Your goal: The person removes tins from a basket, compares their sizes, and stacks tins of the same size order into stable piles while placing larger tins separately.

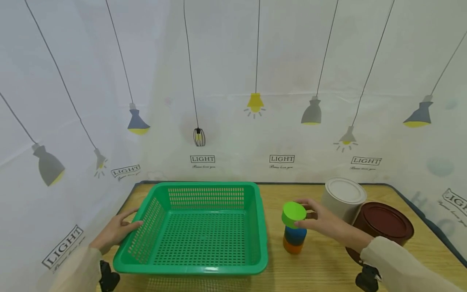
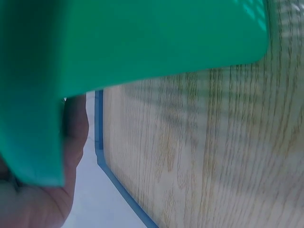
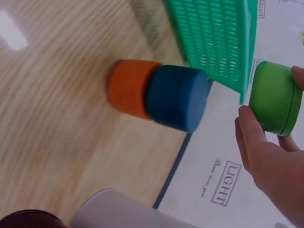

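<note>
My right hand (image 1: 321, 219) grips a bright green cylinder (image 1: 293, 214) between thumb and fingers, above a two-piece stack. The stack is a dark blue cylinder (image 3: 175, 98) on an orange cylinder (image 3: 130, 89), upright on the table. A gap shows between the green and blue cylinders in the right wrist view. A green plastic basket (image 1: 209, 267) with slotted walls stands left of the stack, its bottom bare. My left hand (image 1: 116, 230) holds its left rim, thumb over the edge; in the left wrist view the rim hides part of that hand.
Behind and right of my right hand stand a white canister (image 1: 344, 194) and a dark red canister (image 1: 388, 223), both lidded. The wooden table (image 1: 317, 269) has a dark blue edge. A pale sheet (image 1: 233, 121) printed with lamps hangs along its back and sides.
</note>
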Demonstrator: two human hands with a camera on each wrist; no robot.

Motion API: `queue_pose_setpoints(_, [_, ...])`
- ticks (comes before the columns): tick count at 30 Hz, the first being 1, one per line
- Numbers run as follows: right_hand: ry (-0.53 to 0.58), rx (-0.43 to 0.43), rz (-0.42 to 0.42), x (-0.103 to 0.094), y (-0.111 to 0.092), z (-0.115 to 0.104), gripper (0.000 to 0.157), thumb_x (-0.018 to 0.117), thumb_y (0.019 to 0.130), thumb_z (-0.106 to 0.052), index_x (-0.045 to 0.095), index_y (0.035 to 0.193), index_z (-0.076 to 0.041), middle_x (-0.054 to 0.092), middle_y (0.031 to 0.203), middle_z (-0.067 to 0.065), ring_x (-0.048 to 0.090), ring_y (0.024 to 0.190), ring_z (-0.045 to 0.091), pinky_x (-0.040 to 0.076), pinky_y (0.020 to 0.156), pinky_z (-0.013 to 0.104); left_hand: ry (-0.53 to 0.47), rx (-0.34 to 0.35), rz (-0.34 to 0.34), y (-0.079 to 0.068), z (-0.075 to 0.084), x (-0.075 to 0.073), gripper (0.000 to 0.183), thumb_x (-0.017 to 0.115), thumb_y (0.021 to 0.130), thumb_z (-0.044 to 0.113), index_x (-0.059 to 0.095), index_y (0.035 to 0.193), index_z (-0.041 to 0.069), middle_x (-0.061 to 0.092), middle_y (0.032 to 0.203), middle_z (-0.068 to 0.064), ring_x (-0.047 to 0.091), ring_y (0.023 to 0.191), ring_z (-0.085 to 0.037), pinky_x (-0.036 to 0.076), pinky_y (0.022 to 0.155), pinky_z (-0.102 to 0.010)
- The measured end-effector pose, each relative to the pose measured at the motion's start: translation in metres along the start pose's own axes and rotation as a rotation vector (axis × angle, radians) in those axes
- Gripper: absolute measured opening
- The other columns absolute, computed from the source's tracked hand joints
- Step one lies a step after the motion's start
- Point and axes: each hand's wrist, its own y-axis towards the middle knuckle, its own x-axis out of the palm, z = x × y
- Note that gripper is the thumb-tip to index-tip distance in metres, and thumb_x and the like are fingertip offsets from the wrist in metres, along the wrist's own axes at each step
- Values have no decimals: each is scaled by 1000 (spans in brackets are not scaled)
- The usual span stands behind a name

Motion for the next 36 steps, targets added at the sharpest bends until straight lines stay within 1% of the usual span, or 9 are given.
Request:
queue_pose_setpoints(2, [-1, 11, 29, 0, -1, 8, 63, 66, 80, -23, 34, 130, -2, 40, 122, 21, 47, 106, 35, 46, 81, 41, -2, 4, -1, 0, 0, 0, 69, 53, 90, 24, 13, 141, 0, 60, 85, -14, 62, 66, -25, 53, 57, -39])
queue_pose_setpoints(4, [-25, -6, 53, 0, -1, 16, 63, 67, 79, -22, 35, 128, 1, 41, 122, 23, 47, 106, 37, 46, 82, 42, -1, 5, -1, 0, 0, 0, 69, 52, 90, 24, 13, 141, 0, 60, 86, -14, 62, 66, -25, 53, 57, -39])
queue_pose_setpoints(8, [-31, -11, 79, 2, -2, 27, 64, 69, 78, -20, 36, 127, 4, 42, 121, 24, 46, 107, 38, 43, 87, 44, 9, 7, 3, 1, -1, 0, 69, 52, 90, 25, 13, 141, 0, 60, 88, -15, 62, 66, -25, 53, 57, -39])
queue_pose_setpoints(11, [-22, -15, 78, 4, -2, 32, 65, 69, 78, -19, 35, 128, 5, 43, 120, 25, 45, 108, 39, 43, 87, 44, 14, 10, 4, 1, -2, 0, 69, 53, 90, 25, 14, 141, 0, 60, 88, -15, 62, 66, -25, 53, 57, -39])
queue_pose_setpoints(17, [-13, -69, 65, 5, -1, 40, 62, 67, 79, -15, 35, 127, 7, 42, 120, 26, 44, 108, 41, 43, 86, 45, -5, 22, 0, 2, -4, 0, 69, 52, 90, 24, 13, 141, 1, 61, 86, -15, 62, 66, -26, 53, 56, -40])
queue_pose_setpoints(23, [-9, -87, 51, 5, -2, 43, 63, 66, 81, -16, 31, 129, 6, 41, 121, 28, 44, 107, 41, 44, 86, 45, -2, 18, 2, 2, -3, 0, 68, 52, 90, 24, 13, 141, 0, 60, 86, -14, 62, 66, -26, 53, 56, -39])
queue_pose_setpoints(30, [-13, -29, 71, 7, -4, 45, 72, 69, 78, -18, 27, 133, 2, 36, 126, 31, 42, 110, 43, 44, 87, 43, 4, 10, -6, 1, -1, 0, 67, 52, 90, 22, 13, 140, -1, 61, 86, -15, 63, 67, -26, 53, 57, -39])
queue_pose_setpoints(36, [-24, -11, 43, 4, -9, 39, 74, 67, 80, -21, 22, 136, -1, 29, 130, 33, 35, 115, 47, 42, 88, 46, 31, 8, -17, 1, 1, -3, 68, 51, 90, 24, 12, 140, -1, 60, 85, -16, 62, 66, -25, 53, 58, -39])
